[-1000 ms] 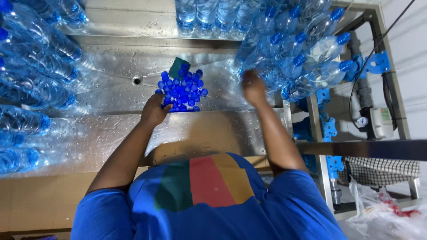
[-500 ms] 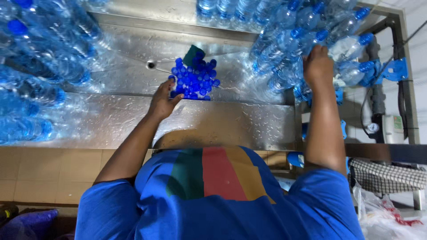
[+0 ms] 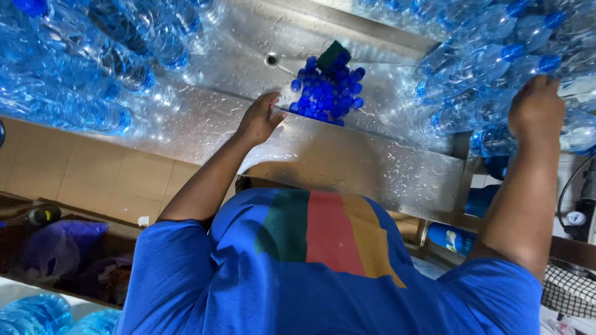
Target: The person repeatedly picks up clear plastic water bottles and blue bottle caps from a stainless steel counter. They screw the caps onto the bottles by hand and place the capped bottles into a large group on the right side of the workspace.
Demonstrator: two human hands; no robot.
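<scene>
My left hand (image 3: 259, 118) rests on the front edge of a wet steel sink (image 3: 347, 155), right beside a heap of blue bottle caps (image 3: 328, 93); whether it holds a cap is hidden. A dark green sponge (image 3: 333, 54) lies at the far side of the caps. My right hand (image 3: 536, 107) reaches out to the pile of clear plastic bottles with blue caps (image 3: 490, 68) on the right and is closed on one of them, its fingers hidden from me.
More clear bottles (image 3: 68, 68) are stacked on the left of the sink. A drain hole (image 3: 271, 59) lies behind the caps. Tiled floor (image 3: 74, 174) shows at left, a purple bag (image 3: 59, 245) at lower left, pipes and a gauge (image 3: 576, 218) at right.
My right hand has gone from the sink middle out to the right bottle pile. My left hand stays by the caps. The camera has swung to the right.
</scene>
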